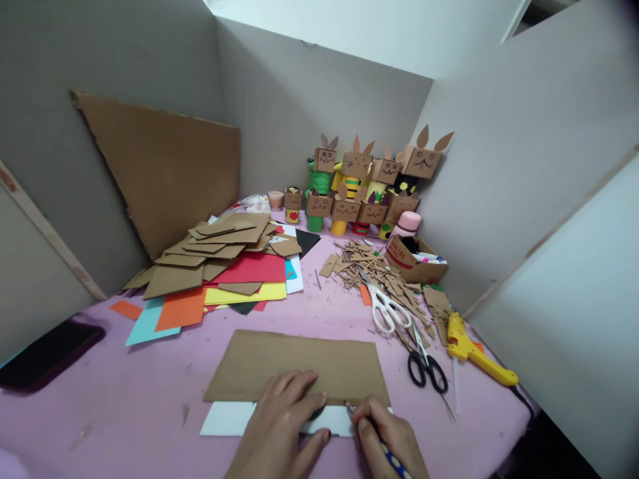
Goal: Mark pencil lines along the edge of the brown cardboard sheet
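Along the near side of the worktop, I rest my left hand, fingers loosely spread, on the cardboard, white paper showing below; my right hand has its fingers clamped around 1 spotted pen.

Soft light whitens the upper wall; shadow slants across the back panel (top-right corner dark).
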### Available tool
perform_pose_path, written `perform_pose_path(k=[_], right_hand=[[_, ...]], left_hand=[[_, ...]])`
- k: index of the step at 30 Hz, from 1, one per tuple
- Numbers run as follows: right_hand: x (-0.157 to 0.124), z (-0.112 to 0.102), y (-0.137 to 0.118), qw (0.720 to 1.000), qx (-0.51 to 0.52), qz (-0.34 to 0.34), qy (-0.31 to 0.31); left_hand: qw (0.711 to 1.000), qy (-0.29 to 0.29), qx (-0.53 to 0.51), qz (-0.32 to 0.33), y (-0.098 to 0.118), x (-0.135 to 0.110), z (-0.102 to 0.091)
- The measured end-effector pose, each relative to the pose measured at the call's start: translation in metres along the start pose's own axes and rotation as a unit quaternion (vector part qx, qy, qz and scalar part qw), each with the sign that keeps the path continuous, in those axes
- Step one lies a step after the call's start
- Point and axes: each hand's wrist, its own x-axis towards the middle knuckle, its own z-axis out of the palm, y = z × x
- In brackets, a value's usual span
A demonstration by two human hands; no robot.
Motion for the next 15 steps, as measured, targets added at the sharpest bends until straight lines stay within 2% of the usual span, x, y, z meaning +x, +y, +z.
perform_pose_path(k=[8, 15], right_hand=[[0.0011, -0.0010, -0.0036, 1.000, -0.014, 0.016, -0.010], [0.0011, -0.0011, -0.0002, 1.000, 0.028, 0.011, -0.004]], left_hand=[[1.000, -0.009, -0.006, -0.004, 0.0015, -0.0001, -0.0010], [1.000, 0.018, 0.000, 0.009, 0.0016, 0.0008, -0.0017]])
